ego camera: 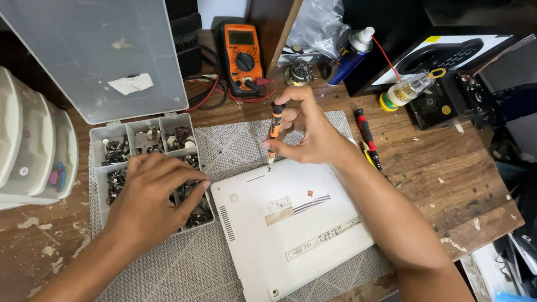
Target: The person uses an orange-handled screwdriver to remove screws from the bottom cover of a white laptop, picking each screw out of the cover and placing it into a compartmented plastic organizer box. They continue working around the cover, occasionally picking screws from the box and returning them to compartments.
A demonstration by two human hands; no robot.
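Right hand (313,134), fingers pinched around slim orange-and-black precision screwdriver (274,130), held near upright, tip on upper-left corner of white plastic laptop underside (291,229), which lies on grey woven mat (224,145) on wooden worktop (442,168). Left hand (148,198), fingers loosely spread and curled down, rests in clear compartmented parts box (146,140) of small metal hardware, just left of laptop. Orange multimeter (241,56) behind.
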